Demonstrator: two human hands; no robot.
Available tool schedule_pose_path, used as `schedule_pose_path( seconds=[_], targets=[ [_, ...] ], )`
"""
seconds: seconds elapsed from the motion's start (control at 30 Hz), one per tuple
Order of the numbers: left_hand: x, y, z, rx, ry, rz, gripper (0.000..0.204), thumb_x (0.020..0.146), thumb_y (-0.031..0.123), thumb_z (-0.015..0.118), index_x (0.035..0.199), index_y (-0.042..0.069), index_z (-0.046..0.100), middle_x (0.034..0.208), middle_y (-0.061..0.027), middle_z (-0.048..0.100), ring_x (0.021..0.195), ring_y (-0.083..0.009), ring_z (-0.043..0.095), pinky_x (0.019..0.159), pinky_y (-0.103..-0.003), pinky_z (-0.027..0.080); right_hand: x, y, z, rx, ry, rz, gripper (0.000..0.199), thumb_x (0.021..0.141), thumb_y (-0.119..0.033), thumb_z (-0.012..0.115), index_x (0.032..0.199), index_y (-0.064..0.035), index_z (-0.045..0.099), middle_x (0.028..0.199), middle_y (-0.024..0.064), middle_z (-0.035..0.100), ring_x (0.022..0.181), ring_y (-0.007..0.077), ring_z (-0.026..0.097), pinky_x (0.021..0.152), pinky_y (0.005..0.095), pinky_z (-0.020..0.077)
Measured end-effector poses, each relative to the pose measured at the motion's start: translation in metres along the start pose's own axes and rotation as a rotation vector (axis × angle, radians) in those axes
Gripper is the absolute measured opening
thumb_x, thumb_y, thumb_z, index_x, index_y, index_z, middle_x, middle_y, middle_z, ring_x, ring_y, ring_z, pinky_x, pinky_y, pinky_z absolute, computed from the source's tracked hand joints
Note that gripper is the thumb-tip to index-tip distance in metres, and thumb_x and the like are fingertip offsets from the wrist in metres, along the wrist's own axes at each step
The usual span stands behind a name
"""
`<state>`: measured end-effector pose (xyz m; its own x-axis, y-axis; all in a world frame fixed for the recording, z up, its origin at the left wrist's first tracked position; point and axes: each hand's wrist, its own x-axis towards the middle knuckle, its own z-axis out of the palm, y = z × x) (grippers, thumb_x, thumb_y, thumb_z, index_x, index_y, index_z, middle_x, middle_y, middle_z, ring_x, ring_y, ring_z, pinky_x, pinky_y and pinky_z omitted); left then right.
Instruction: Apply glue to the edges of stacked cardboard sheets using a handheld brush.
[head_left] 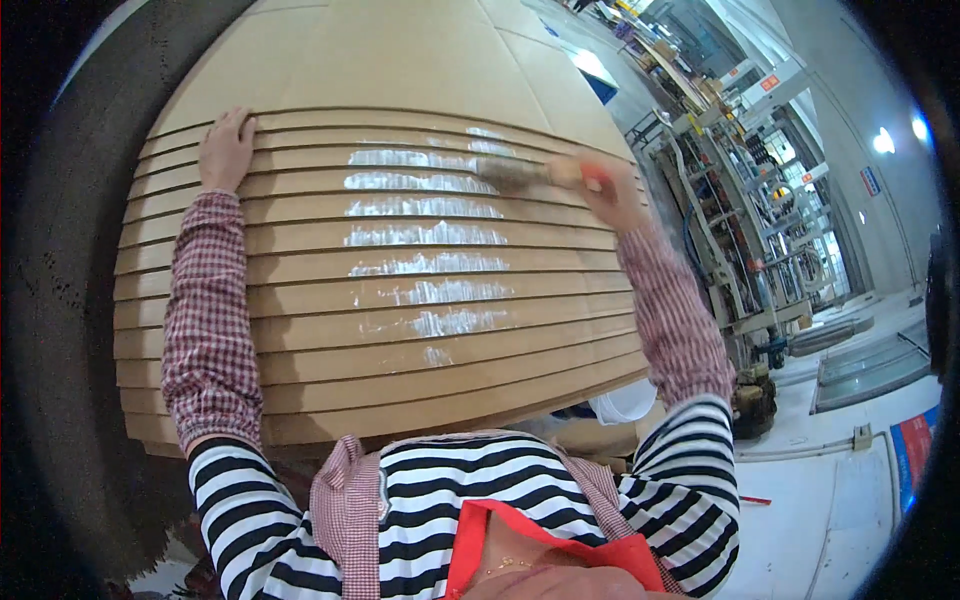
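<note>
Nearest me, the stack of cardboard sheets (400, 340) lies fanned out in steps, wet white glue streaks (430, 235) running down its middle. My left hand (226, 148) rests flat with its fingers spread on the stack's far left edge, gripping nothing. My right hand (612, 192) is at the stack's far right, fingers closed round the handle of a brush (520, 173) whose bristles touch the upper streaks. Motion blurs that hand and brush. Beyond the stack's right side stand metal racks (730, 230), hard to make out.
</note>
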<state>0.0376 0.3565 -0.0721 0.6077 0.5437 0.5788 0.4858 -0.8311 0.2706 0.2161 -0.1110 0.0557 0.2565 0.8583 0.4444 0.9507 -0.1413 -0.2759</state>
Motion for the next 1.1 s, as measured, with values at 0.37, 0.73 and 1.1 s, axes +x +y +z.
schedule_pose_path(
  seconds=[0.37, 0.73, 1.1],
  targets=[
    [-0.005, 0.029, -0.03, 0.09, 0.019, -0.025, 0.04, 0.09, 0.038, 0.044, 0.107, 0.004, 0.055, 0.11, -0.0125, 0.056, 0.107, -0.0291, 0.049, 0.092, -0.038, 0.038, -0.046, -0.05, -0.05, 0.267, 0.015, 0.198, 0.018, 0.08, -0.01, 0.063, 0.095, -0.0006, 0.065, 0.088, 0.0109, 0.067, 0.081, 0.0189, 0.064, 0.072, 0.029, 0.0506],
    [-0.001, 0.01, -0.022, 0.117, -0.023, 0.001, 0.043, 0.092, 0.038, 0.041, 0.119, 0.007, 0.051, 0.126, -0.0109, 0.049, 0.12, -0.0276, 0.042, 0.099, -0.038, 0.034, -0.113, -0.072, -0.021, 0.084, -0.043, 0.196, 0.028, 0.068, -0.005, 0.067, 0.095, -0.0056, 0.065, 0.088, 0.0103, 0.066, 0.079, 0.0234, 0.064, 0.07, 0.0295, 0.05],
    [-0.004, 0.008, -0.015, 0.152, 0.036, 0.025, 0.034, 0.091, 0.028, 0.044, 0.115, 0.005, 0.053, 0.12, -0.0111, 0.054, 0.114, -0.0293, 0.047, 0.095, -0.038, 0.038, -0.078, -0.039, -0.047, 0.973, 0.811, 0.755, 0.012, 0.085, -0.014, 0.056, 0.091, -0.0041, 0.056, 0.084, 0.0049, 0.06, 0.064, 0.0099, 0.054, 0.054, 0.0234, 0.043]
  ],
)
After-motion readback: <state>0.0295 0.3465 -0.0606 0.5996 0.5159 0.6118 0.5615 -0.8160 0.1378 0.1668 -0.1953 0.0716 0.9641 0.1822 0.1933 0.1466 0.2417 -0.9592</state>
